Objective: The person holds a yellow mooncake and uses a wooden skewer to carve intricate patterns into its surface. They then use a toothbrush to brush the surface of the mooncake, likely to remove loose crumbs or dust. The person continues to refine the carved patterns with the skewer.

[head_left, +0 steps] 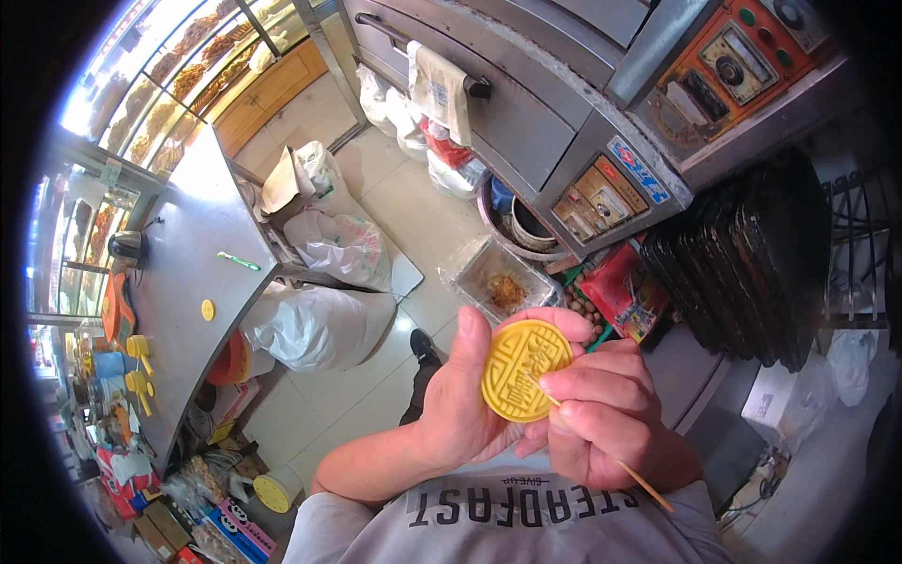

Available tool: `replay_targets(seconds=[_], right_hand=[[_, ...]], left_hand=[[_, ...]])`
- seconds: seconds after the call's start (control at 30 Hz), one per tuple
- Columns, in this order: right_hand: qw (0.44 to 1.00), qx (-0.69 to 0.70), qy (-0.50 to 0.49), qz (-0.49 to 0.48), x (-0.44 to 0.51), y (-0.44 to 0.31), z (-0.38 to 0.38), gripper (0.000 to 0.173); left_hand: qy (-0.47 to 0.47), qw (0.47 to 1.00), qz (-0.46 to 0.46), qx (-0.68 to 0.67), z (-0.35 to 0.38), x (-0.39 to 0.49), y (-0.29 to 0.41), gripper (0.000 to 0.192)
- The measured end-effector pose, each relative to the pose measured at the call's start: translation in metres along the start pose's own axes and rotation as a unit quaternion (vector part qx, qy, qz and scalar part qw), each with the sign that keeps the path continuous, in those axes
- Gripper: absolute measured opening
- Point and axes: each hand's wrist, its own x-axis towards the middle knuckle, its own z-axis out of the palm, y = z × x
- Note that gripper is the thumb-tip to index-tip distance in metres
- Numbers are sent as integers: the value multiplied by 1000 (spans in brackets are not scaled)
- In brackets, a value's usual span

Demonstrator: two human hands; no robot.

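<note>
A round yellow plastic disc (511,366) with raised characters and line patterns lies across the palm of my left hand (458,395). That hand's thumb and fingers curl about its rim, with the patterned face turned up. My right hand (609,412) pinches a thin wooden stick (645,486). The stick's tip meets the disc's face, right of its middle, among the raised lines. Part of the stick is hidden behind my right fingers. To the left, a smaller yellow disc (208,310) and a green toothbrush (238,261) lie on the metal counter (187,233).
Yellow handled moulds (139,384) sit along the counter's left edge. White plastic sacks (317,324) stand beside it on the tiled floor. Ahead are a steel oven (507,120) and a metal tin (483,264) with crumbs. Black baking trays (733,261) are stacked upright at right.
</note>
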Motion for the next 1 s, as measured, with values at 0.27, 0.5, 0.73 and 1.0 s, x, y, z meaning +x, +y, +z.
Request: replay_targets(seconds=[0.27,0.5,0.73,1.0], right_hand=[[1000,7,7,10,-1,0,1,33],[1000,-8,4,20,-2,1,3,30],[1000,11,-14,23,-4,4,-1,35],[999,37,21,31,-4,5,0,35]], left_hand=[[8,1000,-3,-9,1,2,0,85],[95,995,-20,32,9,3,1,89],[-1,1000,1,-2,-4,4,-1,84],[2,1000,-3,14,-4,5,-2,88]])
